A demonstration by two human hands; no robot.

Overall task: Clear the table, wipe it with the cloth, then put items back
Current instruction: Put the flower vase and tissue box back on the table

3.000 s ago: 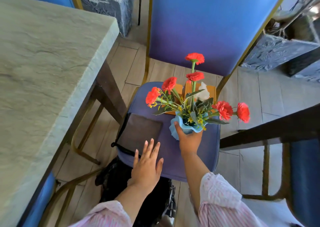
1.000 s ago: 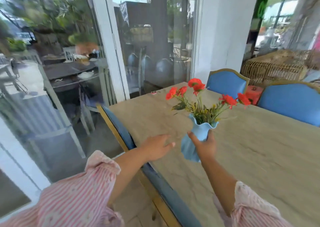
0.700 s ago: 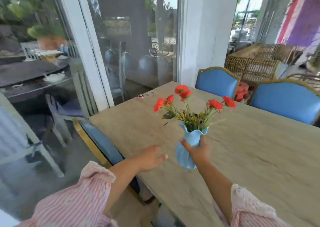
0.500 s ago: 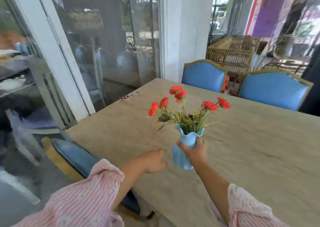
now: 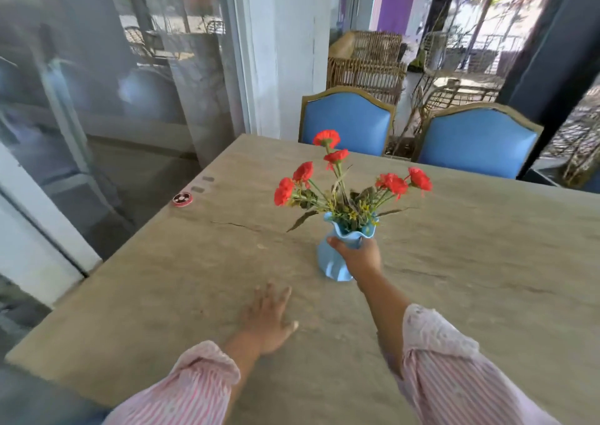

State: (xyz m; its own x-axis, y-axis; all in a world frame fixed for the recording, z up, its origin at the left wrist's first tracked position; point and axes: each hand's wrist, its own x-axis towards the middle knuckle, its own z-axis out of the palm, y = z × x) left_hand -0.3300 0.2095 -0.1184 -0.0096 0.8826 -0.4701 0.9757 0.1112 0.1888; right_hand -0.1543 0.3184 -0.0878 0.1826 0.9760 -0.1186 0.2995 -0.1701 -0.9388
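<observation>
The long grey-beige stone-look table fills most of your view, running away from you towards the far right. A thin dark crack crosses its surface left of centre. To your left stands a tall glass wall, with a white plastered pillar at its far end.

Across the table, two blue padded chairs with gold-coloured frames are pushed in side by side, the left chair nearer the pillar and the right chair beside it. Brown wicker furniture sits behind them.

Both your arms reach over the near edge in pink-and-white striped sleeves, the left sleeve and the right sleeve.

The bunch of red flowers with green stems fans out wide above the middle of the table. It stands in the small light-blue vase with a wavy rim, which is upright near the table's centre. You cannot tell from here whether its base already rests on the surface or hangs just above it.

Your right hand grips the vase's neck just under the rim, thumb round the left side and fingers wrapped behind. Your left hand lies palm down on the tabletop nearer you, fingers straight and slightly spread, holding nothing, apart from the vase.

A small round red-and-black disc lies at the table's left edge, well apart from the vase.
</observation>
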